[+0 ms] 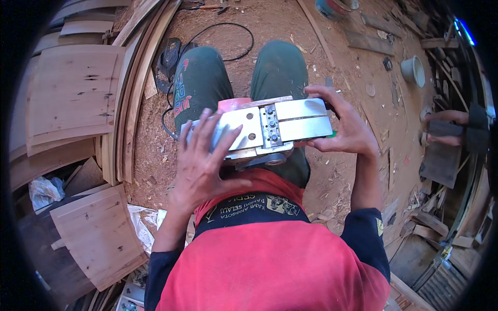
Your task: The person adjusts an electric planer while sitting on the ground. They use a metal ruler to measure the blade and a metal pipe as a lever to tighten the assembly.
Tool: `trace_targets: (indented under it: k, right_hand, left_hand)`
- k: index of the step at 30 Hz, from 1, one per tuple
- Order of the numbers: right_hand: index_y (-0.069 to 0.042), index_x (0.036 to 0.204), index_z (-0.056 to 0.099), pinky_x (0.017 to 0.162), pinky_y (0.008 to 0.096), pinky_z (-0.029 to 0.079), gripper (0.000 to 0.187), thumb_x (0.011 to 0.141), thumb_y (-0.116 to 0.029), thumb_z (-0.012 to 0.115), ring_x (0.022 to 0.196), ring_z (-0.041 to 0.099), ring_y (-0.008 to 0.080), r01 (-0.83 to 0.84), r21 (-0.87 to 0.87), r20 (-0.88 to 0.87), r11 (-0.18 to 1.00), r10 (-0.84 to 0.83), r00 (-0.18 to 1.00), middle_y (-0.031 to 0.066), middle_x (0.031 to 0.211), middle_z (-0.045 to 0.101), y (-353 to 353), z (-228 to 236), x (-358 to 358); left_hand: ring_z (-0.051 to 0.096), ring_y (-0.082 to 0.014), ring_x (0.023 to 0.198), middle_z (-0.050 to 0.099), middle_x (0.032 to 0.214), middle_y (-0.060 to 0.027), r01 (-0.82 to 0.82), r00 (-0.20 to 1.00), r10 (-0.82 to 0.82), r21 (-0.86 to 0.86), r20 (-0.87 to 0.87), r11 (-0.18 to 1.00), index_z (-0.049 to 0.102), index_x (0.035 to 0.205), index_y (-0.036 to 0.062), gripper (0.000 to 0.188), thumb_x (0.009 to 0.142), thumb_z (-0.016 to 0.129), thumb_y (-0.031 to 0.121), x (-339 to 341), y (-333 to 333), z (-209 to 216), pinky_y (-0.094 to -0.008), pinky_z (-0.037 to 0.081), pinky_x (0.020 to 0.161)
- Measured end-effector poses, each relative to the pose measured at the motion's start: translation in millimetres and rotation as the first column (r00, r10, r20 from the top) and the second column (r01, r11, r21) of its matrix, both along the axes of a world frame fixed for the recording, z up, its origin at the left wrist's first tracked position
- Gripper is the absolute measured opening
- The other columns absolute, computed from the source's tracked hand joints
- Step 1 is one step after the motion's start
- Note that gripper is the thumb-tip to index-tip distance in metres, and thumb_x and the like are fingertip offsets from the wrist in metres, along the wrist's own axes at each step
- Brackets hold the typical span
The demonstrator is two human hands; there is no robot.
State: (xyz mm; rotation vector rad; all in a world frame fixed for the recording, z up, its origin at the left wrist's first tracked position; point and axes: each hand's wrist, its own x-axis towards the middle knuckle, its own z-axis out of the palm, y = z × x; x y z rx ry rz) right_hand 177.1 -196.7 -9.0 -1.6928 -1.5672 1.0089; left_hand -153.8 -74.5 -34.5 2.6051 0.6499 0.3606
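Note:
An electric planer [305, 126] lies bottom up across my lap, its silvery sole plates and the bolted cutter block [271, 125] between them facing me. My right hand [346, 124] grips its right end, with the thumb and fingers on opposite edges. Over the left end of the sole, my left hand [199, 168] has its fingers spread and a little blurred; I cannot tell if they touch the metal. Part of the red body [233, 103] shows beyond the far edge, and a round knob [275, 159] sticks out on the near side.
Long boards [127, 98] and wooden panels [75, 93] are stacked at the left. A black cable [249, 49] loops over the shaving-strewn floor. Another person's feet [446, 129] are at the right, near a pale bucket [413, 71]. Wood offcuts [430, 223] lie along that side.

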Motion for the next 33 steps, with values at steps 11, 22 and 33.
trace_targets:
  k: [11, 22, 33]
  right_hand:
    - [-0.006, 0.150, 0.053, 0.114, 0.0447, 0.045, 0.090, 0.073, -0.035, 0.090, 0.131, 0.060, 0.0384, -0.151, 0.004, 0.170, 0.988, 0.149, 0.974, 0.0204, 0.141, 0.060, 5.7, 8.5, 0.9]
    - [-0.016, 0.110, 0.079, 0.102, 0.0436, 0.048, 0.027, 0.083, -0.011, 0.077, 0.122, 0.063, 0.0287, -0.436, 0.158, 0.471, 0.886, 0.320, 0.822, 0.0012, 0.118, 0.073, 52.6, 13.3, -25.3]
    - [-0.022, 0.106, 0.082, 0.102, 0.0388, 0.045, 0.025, 0.085, -0.017, 0.070, 0.117, 0.063, 0.0212, -0.613, 0.005, 0.556, 0.790, 0.508, 0.658, -0.0020, 0.115, 0.074, 72.3, 27.7, -39.9]
  left_hand:
    - [0.066, -0.0244, 0.109, 0.070, 0.116, 0.0017, 0.070, 0.883, -0.107, 0.097, 0.457, 0.993, 0.081, 0.114, 0.0276, 0.046, 0.070, 0.094, 0.034, 32.8, -35.3, -32.0, -0.0457, 0.048, 0.098]
    - [0.067, -0.0230, 0.099, 0.071, 0.102, 0.0048, 0.005, 0.851, -0.065, 0.117, 0.521, 0.993, 0.081, 0.103, 0.0264, 0.040, 0.066, 0.096, 0.028, 35.1, -43.6, -39.9, -0.0444, 0.045, 0.091]
    - [0.065, -0.0238, 0.093, 0.068, 0.094, 0.0031, -0.032, 0.838, 0.000, 0.049, 0.546, 0.998, 0.078, 0.086, 0.0214, 0.030, 0.063, 0.096, 0.026, 38.1, -46.5, -36.6, -0.0434, 0.042, 0.087]
